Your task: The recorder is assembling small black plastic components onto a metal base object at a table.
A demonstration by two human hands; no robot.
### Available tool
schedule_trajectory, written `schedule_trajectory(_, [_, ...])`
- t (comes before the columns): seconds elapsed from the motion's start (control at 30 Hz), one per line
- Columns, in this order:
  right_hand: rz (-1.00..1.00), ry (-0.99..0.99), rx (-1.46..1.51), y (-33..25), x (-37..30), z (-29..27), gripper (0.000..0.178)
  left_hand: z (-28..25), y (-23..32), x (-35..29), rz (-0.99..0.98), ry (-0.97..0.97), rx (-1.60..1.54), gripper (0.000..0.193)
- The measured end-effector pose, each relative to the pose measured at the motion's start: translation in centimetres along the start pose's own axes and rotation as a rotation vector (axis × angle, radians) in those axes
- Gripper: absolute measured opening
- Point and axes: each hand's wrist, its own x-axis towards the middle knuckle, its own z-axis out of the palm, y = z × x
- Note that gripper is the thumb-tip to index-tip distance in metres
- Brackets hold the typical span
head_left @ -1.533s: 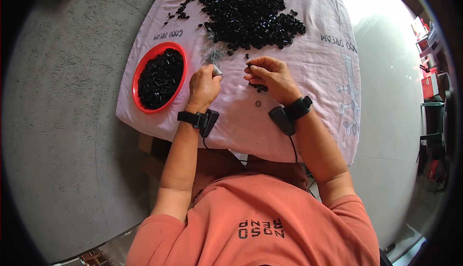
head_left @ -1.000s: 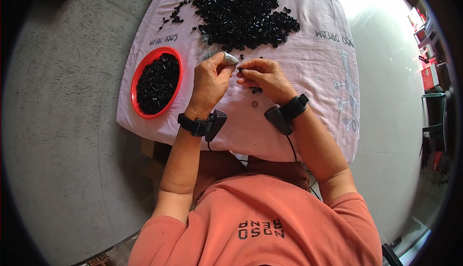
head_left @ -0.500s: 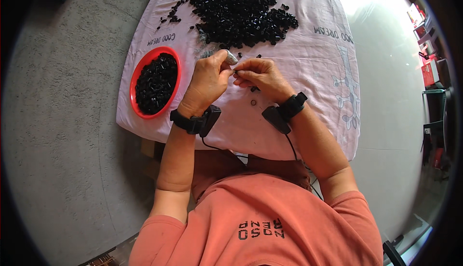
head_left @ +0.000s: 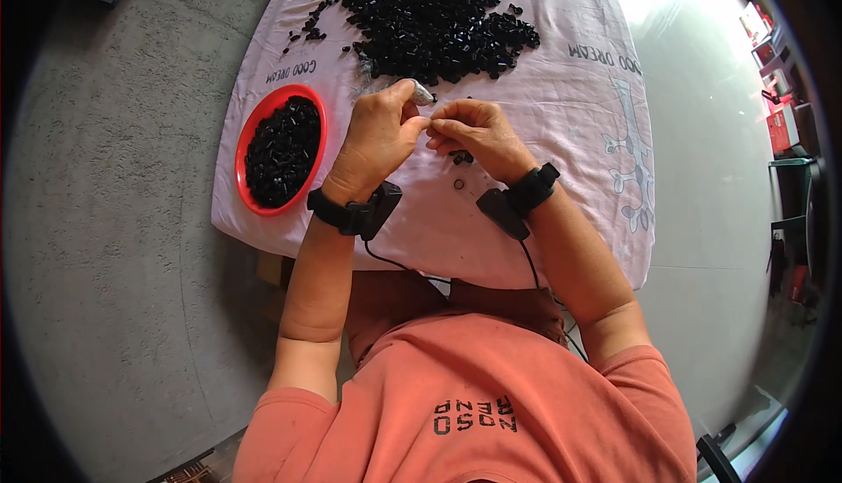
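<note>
Left hand [head_left: 379, 137] pinched shut on small grey metal piece [head_left: 424, 95], right hand [head_left: 478, 135] fingertips closed at it, contents unclear; best kept low, black pile [head_left: 430, 14] at 12 o'clock.

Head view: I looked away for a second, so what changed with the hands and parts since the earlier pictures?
The left hand lifted off the cloth with a small silvery piece and met the right hand, fingertips together. The red bowl, the black pile and loose bits stayed put.
</note>
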Motion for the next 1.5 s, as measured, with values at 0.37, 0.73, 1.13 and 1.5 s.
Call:
schedule_trajectory(0.37, [0.04,0.024,0.112,0.3,0.2,-0.4,0.017,0.5,-0.1,-0.4,-0.057,0.067,-0.176,0.017])
schedule_trajectory(0.73, [-0.014,0.029,0.036,0.1,0.2,-0.7,0.021,1.2,0.2,0.7,0.092,0.102,-0.083,0.014])
schedule_trajectory(1.13, [-0.105,0.112,-0.128,-0.2,0.5,-1.5,0.017,2.4,-0.5,1.2,0.102,0.182,-0.106,0.015])
schedule_trajectory(1.5, [-0.083,0.187,0.14,0.0,1.0,-2.8,0.016,5.7,-1.6,-2.0,0.036,0.016,-0.007,0.02])
